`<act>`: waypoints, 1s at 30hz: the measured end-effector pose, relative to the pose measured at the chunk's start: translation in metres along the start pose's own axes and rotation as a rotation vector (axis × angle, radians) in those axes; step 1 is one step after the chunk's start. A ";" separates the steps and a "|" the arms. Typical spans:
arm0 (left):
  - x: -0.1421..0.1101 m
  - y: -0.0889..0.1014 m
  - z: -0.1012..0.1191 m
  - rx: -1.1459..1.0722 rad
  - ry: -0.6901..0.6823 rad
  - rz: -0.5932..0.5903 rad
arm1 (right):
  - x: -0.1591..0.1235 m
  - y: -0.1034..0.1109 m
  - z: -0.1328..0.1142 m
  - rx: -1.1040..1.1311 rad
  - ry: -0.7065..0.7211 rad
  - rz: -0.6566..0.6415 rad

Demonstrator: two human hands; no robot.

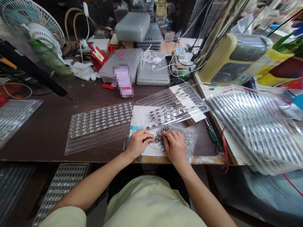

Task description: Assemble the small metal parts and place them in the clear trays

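Observation:
A heap of small shiny metal parts [160,135] lies on a white sheet [139,114] near the table's front edge. At the left side of the heap is my left hand [138,143], its thumb and fingers drawn close together; anything pinched there is too small to name. My right hand [175,145] rests over the heap's right side with bent fingers, their tips among the parts. Under and beside it lies a clear plastic bag [190,142] with more small parts. Just beyond the hands, a clear ribbed tray [153,100] holds rows of metal pieces, partly filled.
Left of the sheet lies another ribbed tray [101,121] with filled rows. A green-handled screwdriver [211,134] and stacked trays [255,126] are at right. Behind are a phone [123,80], a white cable [151,58] and more tray stacks [132,26]. A fan [35,23] stands back left.

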State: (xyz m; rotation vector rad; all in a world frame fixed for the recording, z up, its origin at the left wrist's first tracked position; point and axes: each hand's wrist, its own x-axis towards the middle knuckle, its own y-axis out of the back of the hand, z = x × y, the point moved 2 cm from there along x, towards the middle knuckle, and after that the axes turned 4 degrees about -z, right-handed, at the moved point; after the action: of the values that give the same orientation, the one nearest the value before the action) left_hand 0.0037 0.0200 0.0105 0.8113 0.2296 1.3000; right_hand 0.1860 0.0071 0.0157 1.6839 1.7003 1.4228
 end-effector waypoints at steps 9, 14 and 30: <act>0.037 0.059 -0.047 0.462 0.257 0.207 | 0.007 -0.020 -0.023 0.053 0.006 -0.052; 0.027 0.064 -0.053 0.527 0.265 0.206 | 0.010 -0.030 -0.030 0.062 0.020 -0.061; 0.031 0.034 -0.012 0.120 0.209 -0.030 | 0.011 -0.035 -0.034 0.031 0.030 -0.138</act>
State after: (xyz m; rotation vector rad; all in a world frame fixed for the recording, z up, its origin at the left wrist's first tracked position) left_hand -0.0206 0.0549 0.0327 0.7697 0.4878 1.3528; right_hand 0.1371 0.0107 0.0060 1.5347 1.8256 1.3717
